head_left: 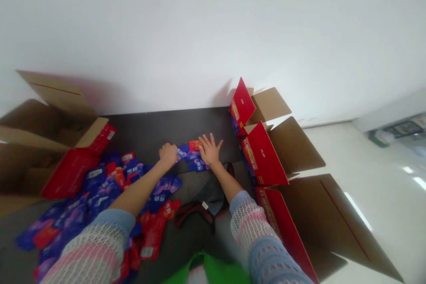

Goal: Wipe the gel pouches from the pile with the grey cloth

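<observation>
Near the centre of the frame, a small cluster of flat packets (192,156) is lying on the dark tabletop (140,128), its blue, rectangular faces printed with white characters and one red-orange piece showing at the top edge. Just right of it, the right hand (209,151) is lying palm down with its fingers spread wide, the thumb side reaching over the packets' edges. At the cluster's left end, the left hand (168,154) is curling its fingers inward beside a blue packet; whether they are pinching it, I cannot tell. Both forearms are emerging from loose, openwork knit sleeves (256,235) banded in white, pink and pale blue. Across the lower left, a loose heap of packets (103,195) is sprawling, smooth blue and red rectangles overlapping at all angles. Just below the right forearm's side of the centre, a dark, soft cloth item (213,193) with a small white tag is lying crumpled. Along the left edge, brown cardboard flaps (60,91) are standing open above a red printed panel. Down the right of centre, three open cartons (266,155) are forming a row, red outside and plain brown inside, their stiff flaps splaying outward. At the bottom edge, bright green fabric (216,270) is showing, while a smooth white wall (166,31) is filling the top.
</observation>
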`<move>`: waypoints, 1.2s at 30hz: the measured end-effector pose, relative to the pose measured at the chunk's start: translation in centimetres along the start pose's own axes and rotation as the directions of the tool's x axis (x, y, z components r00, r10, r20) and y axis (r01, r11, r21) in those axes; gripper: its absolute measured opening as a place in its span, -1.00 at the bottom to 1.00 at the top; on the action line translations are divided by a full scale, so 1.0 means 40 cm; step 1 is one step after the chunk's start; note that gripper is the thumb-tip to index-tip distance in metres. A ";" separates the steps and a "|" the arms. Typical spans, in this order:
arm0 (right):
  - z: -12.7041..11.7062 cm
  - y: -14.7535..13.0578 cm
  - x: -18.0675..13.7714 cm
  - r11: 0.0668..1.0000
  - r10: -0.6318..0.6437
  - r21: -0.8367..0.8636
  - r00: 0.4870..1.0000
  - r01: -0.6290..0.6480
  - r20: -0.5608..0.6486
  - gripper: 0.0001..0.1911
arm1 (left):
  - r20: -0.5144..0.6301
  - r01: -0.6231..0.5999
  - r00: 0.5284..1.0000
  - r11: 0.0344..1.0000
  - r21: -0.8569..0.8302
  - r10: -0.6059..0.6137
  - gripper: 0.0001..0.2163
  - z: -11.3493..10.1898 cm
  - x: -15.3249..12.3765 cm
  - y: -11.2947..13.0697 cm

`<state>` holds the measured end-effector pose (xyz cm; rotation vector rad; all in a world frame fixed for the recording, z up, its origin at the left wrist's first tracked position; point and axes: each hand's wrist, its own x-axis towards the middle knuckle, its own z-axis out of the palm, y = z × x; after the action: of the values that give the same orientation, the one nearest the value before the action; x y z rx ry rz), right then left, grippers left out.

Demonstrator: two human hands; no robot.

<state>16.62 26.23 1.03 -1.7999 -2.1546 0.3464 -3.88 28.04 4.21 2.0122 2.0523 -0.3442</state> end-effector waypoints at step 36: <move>0.090 -0.046 -0.532 0.992 0.105 -0.074 0.992 -0.099 0.075 0.10 | -0.566 0.015 0.806 0.962 -0.273 -0.173 -0.67 -0.167 -0.305 0.141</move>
<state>16.97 5.03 -3.35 -1.9713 -2.1568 0.3763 1.90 18.93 14.63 2.0169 2.3834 0.5888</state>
